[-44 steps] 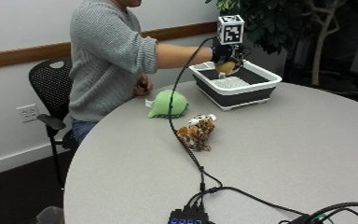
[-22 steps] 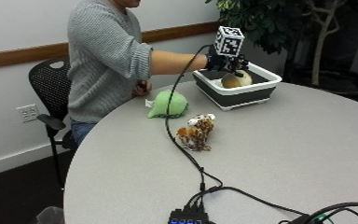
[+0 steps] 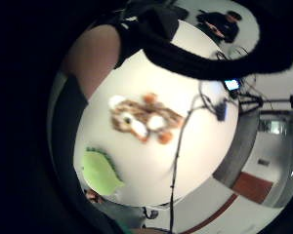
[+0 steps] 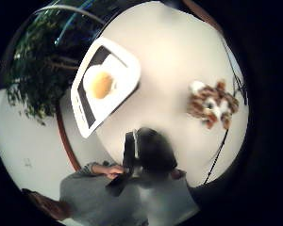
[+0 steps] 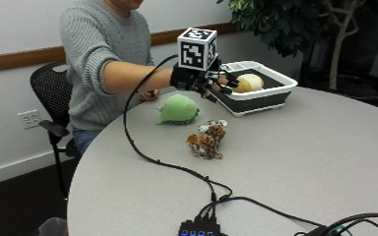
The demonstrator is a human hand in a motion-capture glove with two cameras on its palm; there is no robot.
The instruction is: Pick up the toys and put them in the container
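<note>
A white and dark container [image 5: 277,93] stands at the far side of the round table, with a yellow-white plush toy [image 5: 248,82] lying inside it, also seen as the yellow toy [image 4: 102,83] in the container [image 4: 87,123]. My gloved right hand [image 5: 205,79] hovers above the table between the container and a green plush toy [image 5: 178,109], fingers relaxed and holding nothing. A brown and orange tiger plush [image 5: 206,139] lies on the table nearer the front. The palm views show the tiger [image 3: 144,118] [image 4: 212,103] and the green toy [image 3: 98,171] below the hand.
A black cable [image 5: 169,164] runs from the hand across the table [image 5: 320,162] to a hub [image 5: 199,228] at the front edge. A black office chair [image 5: 51,98] stands behind the person, and a potted plant [image 5: 287,24] rises beyond the container.
The hand was over the container with the yellow toy; the toy now lies in the container and the hand has drawn back, holding nothing, toward the green toy.
</note>
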